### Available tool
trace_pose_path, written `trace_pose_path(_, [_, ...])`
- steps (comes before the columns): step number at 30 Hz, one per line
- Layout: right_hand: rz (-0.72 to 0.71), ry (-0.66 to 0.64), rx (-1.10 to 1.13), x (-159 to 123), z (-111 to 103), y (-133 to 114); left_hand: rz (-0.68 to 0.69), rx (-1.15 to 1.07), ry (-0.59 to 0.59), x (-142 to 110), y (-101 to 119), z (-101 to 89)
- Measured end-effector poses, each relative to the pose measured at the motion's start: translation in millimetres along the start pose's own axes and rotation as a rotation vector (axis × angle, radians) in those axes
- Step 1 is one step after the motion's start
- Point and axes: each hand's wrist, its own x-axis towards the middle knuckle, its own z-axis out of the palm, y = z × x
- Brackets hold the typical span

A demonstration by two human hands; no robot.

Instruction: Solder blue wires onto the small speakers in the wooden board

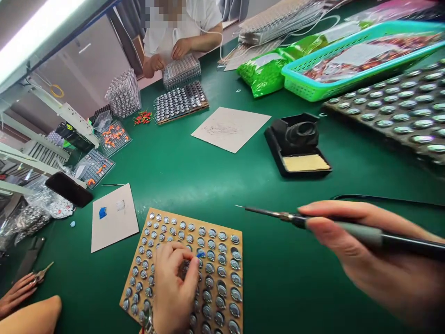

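Two hands: left (174,283) on board (222,232), right (375,255) gripping one soldering iron (313,221).

soldering-iron stand (297,144) seen mid-table | green basket (313,86) placed behind it | black phone (68,189) laid at left | cardboard sheet (230,128) laid flat

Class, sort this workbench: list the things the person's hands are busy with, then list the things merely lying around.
In hand:
soldering iron, held in right hand
small blue part, pinched by left hand
board of round metal parts

Lying about:
iron stand with sponge
green basket
phone
blank card
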Motion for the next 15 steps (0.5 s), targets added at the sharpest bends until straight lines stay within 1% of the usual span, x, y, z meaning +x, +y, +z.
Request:
trace_pose_path(2, [-0.017,-0.061,0.126,5.9,22.1,-8.3,-0.013,0.026,0.052,-4.5,-8.0,-11.7])
trace_pose_path(6, [-0.021,-0.09,0.195,11.2,52.2,-14.2,-0.059,0.076,0.119,-4.9,-25.2,-28.9])
trace_pose_path(11, [-0.069,-0.138,0.212,9.9,75.8,-13.3,-0.087,0.101,0.145,5.4,-42.2,-35.0])
trace_pose_path(15, [-0.087,-0.127,0.165,6.8,88.6,-18.6,-0.103,0.085,0.162,9.8,-54.5,-42.4])
